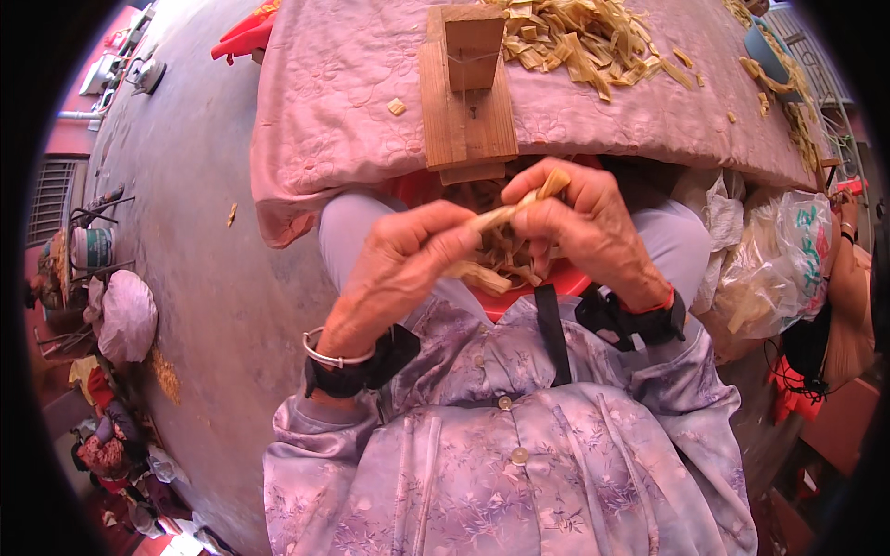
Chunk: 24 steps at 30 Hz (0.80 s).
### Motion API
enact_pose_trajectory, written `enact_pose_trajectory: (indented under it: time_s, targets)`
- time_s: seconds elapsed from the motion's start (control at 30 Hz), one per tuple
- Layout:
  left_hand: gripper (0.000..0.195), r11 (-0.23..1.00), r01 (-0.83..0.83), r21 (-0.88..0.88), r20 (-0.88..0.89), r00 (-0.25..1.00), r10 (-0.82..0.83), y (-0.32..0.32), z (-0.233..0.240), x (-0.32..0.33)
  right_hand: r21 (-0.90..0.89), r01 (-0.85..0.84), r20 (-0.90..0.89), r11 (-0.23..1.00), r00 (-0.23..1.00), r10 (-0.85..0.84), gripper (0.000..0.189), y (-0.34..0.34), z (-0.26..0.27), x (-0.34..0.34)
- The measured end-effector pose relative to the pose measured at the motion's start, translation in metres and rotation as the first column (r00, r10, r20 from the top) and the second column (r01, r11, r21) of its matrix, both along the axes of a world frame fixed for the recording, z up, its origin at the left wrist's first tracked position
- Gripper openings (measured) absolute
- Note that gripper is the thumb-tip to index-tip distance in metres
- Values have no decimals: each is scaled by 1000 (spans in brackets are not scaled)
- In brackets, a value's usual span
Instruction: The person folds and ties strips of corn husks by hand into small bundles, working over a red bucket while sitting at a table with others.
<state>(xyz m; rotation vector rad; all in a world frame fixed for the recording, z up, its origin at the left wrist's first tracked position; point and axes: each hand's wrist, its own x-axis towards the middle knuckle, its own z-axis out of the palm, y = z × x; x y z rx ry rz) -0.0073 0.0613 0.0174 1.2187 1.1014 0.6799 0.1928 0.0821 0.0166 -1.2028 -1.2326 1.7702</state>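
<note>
My left hand (417,254) pinches one end of a pale yellow dried strip (495,218) between thumb and fingers. The strip's other end is in my right hand (577,215), its tip sticking out above the fingers. It looks rolled or folded; its exact material I cannot tell. Below both hands, between my knees, a red plastic basin (502,306) holds many similar strips. A thicker pale piece (480,276) lies at the basin's near side, under my left hand. Just beyond my hands stands a wooden stand (467,135) with an upright block, a thin wire or thread and a nail.
A pink quilted cloth (348,111) drapes the table, with a heap of cut strips (591,42) on it. A blue container (768,55) stands far right. Plastic bags (772,264) lie beside my right knee, near another person's arm (845,278). More people sit at left.
</note>
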Motion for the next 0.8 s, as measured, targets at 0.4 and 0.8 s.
enact_pose_trajectory:
  time_s: [0.4,0.8]
  targets:
    - [16,956,-76,283,-74,992,101,74,-17,-10,234,138,55,962,986,-155,19,56,-18,-11]
    - [12,943,-64,328,-104,989,104,89,-29,-7,146,191,89,971,975,-205,17,66,-28,-12]
